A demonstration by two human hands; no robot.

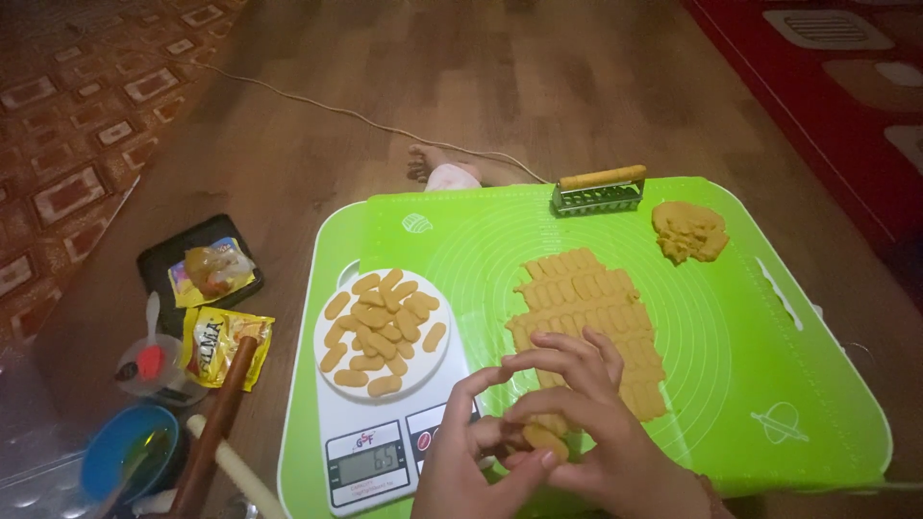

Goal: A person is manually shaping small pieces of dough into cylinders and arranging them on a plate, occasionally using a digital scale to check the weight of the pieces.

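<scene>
Both my hands meet at the bottom middle over the near end of a rolled sheet of orange dough (591,317) cut into small oblong pieces. My left hand (471,452) and my right hand (586,423) pinch one oblong dough piece (544,440) between their fingertips. The sheet lies on a bright green silicone mat (750,336). To the left, a white plate (329,360) heaped with several shaped dough pieces (383,329) rests on a white digital kitchen scale (370,461).
A metal cutter with a wooden handle (598,190) and a lump of leftover dough (688,231) lie at the mat's far edge. On the wooden floor at left: a black tray (159,264), yellow packets (207,341), a rolling pin (216,428), a blue bowl (130,457). A bare foot (437,168) shows beyond the mat.
</scene>
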